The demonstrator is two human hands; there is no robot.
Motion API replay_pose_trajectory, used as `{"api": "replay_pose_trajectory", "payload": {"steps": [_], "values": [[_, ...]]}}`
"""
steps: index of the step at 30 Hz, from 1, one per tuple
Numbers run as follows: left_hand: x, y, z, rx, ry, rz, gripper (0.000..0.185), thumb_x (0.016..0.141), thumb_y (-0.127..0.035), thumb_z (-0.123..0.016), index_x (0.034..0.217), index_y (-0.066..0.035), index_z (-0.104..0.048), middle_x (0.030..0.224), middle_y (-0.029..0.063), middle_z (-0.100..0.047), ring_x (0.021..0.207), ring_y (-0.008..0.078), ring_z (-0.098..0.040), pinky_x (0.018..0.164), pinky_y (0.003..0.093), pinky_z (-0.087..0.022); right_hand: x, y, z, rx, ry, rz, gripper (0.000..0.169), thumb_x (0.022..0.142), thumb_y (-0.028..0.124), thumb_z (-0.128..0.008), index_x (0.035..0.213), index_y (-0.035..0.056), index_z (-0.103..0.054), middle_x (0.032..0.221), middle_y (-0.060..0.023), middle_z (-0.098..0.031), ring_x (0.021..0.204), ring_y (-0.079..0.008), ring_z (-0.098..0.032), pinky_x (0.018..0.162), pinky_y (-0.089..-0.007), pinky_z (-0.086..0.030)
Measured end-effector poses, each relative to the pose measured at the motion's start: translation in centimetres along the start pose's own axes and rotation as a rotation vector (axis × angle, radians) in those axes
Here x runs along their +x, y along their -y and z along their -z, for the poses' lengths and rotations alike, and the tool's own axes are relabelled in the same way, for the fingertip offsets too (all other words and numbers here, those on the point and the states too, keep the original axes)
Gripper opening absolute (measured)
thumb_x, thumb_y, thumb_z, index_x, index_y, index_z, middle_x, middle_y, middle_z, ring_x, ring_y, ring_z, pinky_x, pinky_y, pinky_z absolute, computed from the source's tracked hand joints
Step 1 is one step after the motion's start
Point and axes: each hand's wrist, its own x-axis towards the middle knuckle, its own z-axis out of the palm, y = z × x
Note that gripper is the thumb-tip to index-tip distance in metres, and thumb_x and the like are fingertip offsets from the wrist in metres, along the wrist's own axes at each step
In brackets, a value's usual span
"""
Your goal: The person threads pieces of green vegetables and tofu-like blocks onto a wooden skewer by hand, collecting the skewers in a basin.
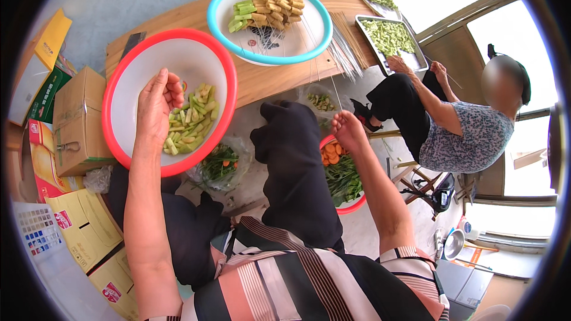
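My left hand (160, 102), fingers curled, is over a red-rimmed white basin (129, 80). Nothing shows in its grasp, though the palm side is partly hidden. Cut green vegetable stem pieces (192, 120) lie in that basin. Between the fingers of my right hand (350, 131) is a thin metal skewer (335, 91), pointing up towards the table edge. A blue-rimmed white basin (294, 49) stands farther back, with skewered brown rolls (279, 9) and green pieces (242, 15) in it. Loose metal skewers (344, 49) lie on the wooden table (254, 84) beside it.
At right sits another person (464, 133), hands by a metal tray (417, 60) of green pieces. Below my right arm is a basin of carrot slices (332, 152) and leafy greens (343, 180). Bagged greens (218, 162) lie beneath the table. Cardboard boxes (80, 120) stack at left.
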Motion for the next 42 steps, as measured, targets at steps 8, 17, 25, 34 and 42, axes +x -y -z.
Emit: {"api": "replay_pose_trajectory", "payload": {"steps": [8, 17, 25, 34, 42], "values": [[-0.1, 0.1, 0.4, -0.022, 0.048, -0.015, 0.027, 0.095, -0.032, -0.055, 0.085, -0.007, -0.060, 0.070, 0.0006, -0.058, 0.059, 0.0079, -0.054, 0.052, 0.0210, -0.042, -12.8, 0.9, -3.7, -0.022, 0.213, 0.144, 0.014, 0.090, 0.019, -0.054, 0.084, 0.0070, -0.050, 0.084, -0.0060, -0.055, 0.071, -0.0181, -0.052, 0.064, -0.0291, -0.043], [-1.0, -1.8, -0.4, -0.215, 0.142, 0.015, 0.044, 0.097, -0.042, -0.047, 0.117, -0.003, -0.055, 0.098, 0.0092, -0.063, 0.058, 0.0076, -0.050, 0.054, 0.0209, -0.041, -16.6, -0.6, -19.8, -0.564, 0.459, -0.008, 0.009, 0.093, 0.012, -0.051, 0.086, 0.0053, -0.052, 0.076, -0.0083, -0.056, 0.066, -0.0167, -0.054, 0.062, -0.0268, -0.043], [-1.0, -2.1, 3.3, -0.356, 0.102, -0.148, 0.024, 0.095, -0.020, -0.056, 0.111, -0.002, -0.060, 0.086, 0.0043, -0.060, 0.056, 0.0064, -0.047, 0.050, 0.0200, -0.037, -14.5, -6.7, -24.0, -0.756, 0.620, -0.177, 0.009, 0.091, 0.011, -0.054, 0.086, 0.0046, -0.056, 0.077, -0.0039, -0.060, 0.068, -0.0110, -0.056, 0.062, -0.0233, -0.044], [-2.2, -3.1, 3.9, -0.199, 0.179, -0.079, 0.017, 0.093, -0.020, -0.058, 0.100, -0.005, -0.063, 0.077, 0.0020, -0.063, 0.060, 0.0072, -0.058, 0.054, 0.0214, -0.047, -11.1, -4.9, -26.4, -1.351, 0.648, 0.223, 0.020, 0.091, 0.010, -0.054, 0.107, -0.0002, -0.059, 0.088, -0.0030, -0.065, 0.066, -0.0058, -0.057, 0.058, -0.0200, -0.043], [-1.9, -1.6, 2.6, 0.101, 0.172, -0.128, 0.018, 0.092, -0.022, -0.060, 0.097, -0.005, -0.066, 0.082, 0.0007, -0.066, 0.066, 0.0045, -0.056, 0.054, 0.0186, -0.042, -4.8, -9.6, -34.4, -1.050, 0.713, 0.262, 0.018, 0.093, 0.015, -0.055, 0.100, -0.0003, -0.060, 0.071, -0.0046, -0.062, 0.052, -0.0073, -0.052, 0.047, -0.0211, -0.041]]}}
